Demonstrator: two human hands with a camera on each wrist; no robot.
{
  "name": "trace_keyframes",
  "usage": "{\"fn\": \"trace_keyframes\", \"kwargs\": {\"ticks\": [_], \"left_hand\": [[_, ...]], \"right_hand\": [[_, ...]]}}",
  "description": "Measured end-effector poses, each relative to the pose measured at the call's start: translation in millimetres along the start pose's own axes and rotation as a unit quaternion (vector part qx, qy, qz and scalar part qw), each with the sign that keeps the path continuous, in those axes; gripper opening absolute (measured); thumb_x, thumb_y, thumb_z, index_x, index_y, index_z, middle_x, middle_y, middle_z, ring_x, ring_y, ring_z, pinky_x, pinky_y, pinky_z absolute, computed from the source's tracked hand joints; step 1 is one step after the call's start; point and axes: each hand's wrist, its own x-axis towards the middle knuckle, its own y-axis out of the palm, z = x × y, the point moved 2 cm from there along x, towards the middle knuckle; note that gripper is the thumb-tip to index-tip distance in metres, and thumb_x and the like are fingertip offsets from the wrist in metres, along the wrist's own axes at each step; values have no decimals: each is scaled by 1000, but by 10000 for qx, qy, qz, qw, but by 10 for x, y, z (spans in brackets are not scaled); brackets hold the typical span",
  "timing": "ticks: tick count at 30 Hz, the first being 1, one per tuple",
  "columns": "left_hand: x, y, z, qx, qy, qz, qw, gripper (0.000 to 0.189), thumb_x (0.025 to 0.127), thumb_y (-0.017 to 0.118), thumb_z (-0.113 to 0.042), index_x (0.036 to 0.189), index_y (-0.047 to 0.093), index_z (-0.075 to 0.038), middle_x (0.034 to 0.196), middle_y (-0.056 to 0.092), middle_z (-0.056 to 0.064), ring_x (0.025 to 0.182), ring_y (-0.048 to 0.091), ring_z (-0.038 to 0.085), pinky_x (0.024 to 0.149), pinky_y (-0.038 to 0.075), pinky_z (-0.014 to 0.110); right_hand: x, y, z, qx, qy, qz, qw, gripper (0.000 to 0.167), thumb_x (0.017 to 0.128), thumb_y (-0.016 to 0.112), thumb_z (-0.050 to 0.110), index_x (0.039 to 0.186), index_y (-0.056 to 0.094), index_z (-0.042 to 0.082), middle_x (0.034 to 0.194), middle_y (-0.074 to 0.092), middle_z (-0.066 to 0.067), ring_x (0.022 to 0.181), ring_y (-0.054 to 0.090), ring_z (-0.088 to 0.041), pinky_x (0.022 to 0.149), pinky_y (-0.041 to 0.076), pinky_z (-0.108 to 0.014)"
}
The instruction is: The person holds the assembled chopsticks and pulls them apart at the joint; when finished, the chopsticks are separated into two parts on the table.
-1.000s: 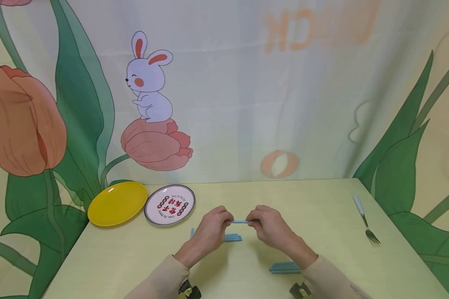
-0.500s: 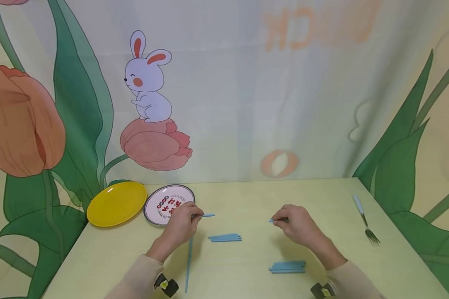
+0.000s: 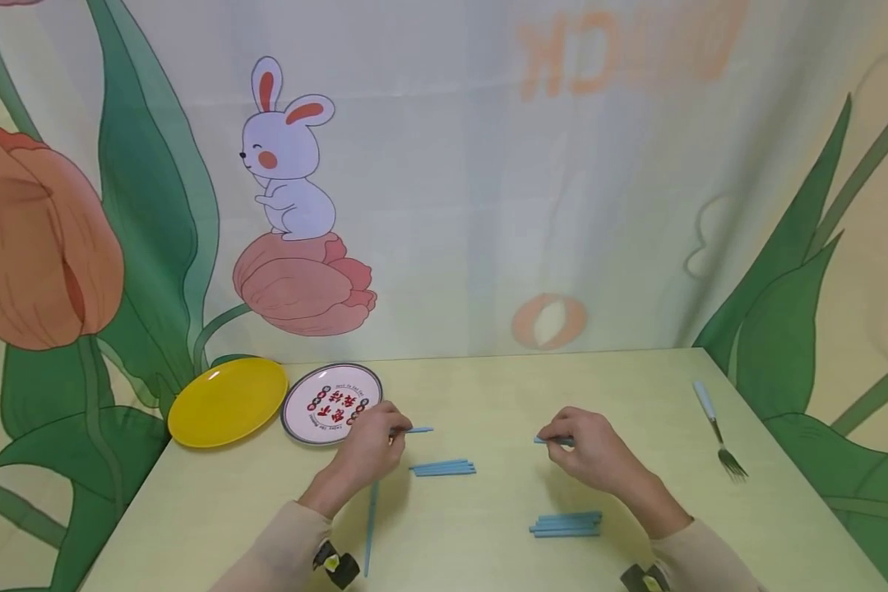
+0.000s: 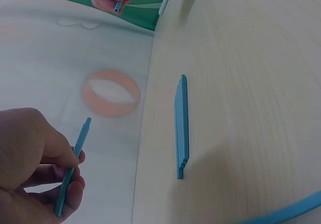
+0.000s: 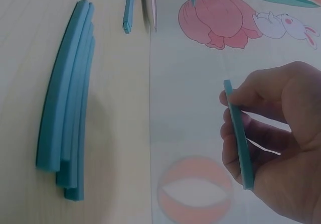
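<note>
My left hand point(image 3: 373, 441) pinches a short blue stick point(image 4: 75, 156) between thumb and fingers, above the table near the white plate. The stick has a narrower tip at one end in the left wrist view. Apart from it, on the right, my right hand point(image 3: 588, 444) grips another short blue stick point(image 5: 238, 133). Between and below the hands lies a bundle of several blue sticks point(image 3: 444, 468). A second bundle of blue sticks point(image 3: 566, 524) rests below the right hand. One longer thin blue stick point(image 3: 372, 530) lies beneath the left forearm, partly hidden by the hand.
A yellow plate point(image 3: 229, 403) and a white plate point(image 3: 307, 419) with red lettering stand at the table's back left. A fork point(image 3: 718, 432) with a pale handle lies at the far right. A printed curtain point(image 3: 444, 205) hangs behind the table point(image 3: 488, 567).
A second ago both hands met at one blue stick. They then moved apart, each with a stick piece. Since half a second ago the left hand has shifted slightly right.
</note>
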Motion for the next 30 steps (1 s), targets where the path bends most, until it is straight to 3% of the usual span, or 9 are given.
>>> {"fn": "trace_keyframes", "kwargs": {"ticks": [6,16,23,30], "left_hand": [[14,65,-18,-125,18,122,9998,15,81,63,3,88,74,-2,84,64,5,73,57,10,65,49,21],[46,173,-24,203,221,284,9991,12,81,67,-1,89,75,-4,83,63,0,73,58,10,66,49,22],[73,232,-27,376,499,303,9976,10,80,68,-2,84,76,-7,78,65,-2,72,57,11,69,47,27],[103,303,-12,368,488,438,9972,9,80,70,-2,83,76,-6,77,67,0,73,58,13,70,47,29]], "right_hand": [[-27,-20,15,-34,-8,209,9998,17,81,68,0,89,77,11,86,67,6,72,57,-3,62,49,-20],[-83,-48,45,-90,-357,344,9987,17,80,70,0,90,78,12,84,68,4,78,59,-12,66,52,-29],[-129,-38,56,-149,-196,427,9988,16,82,71,2,90,78,14,86,67,7,80,59,-10,68,53,-29],[-161,-32,51,27,-294,480,9984,15,83,71,3,91,78,13,85,68,6,79,60,-9,66,53,-26]]}}
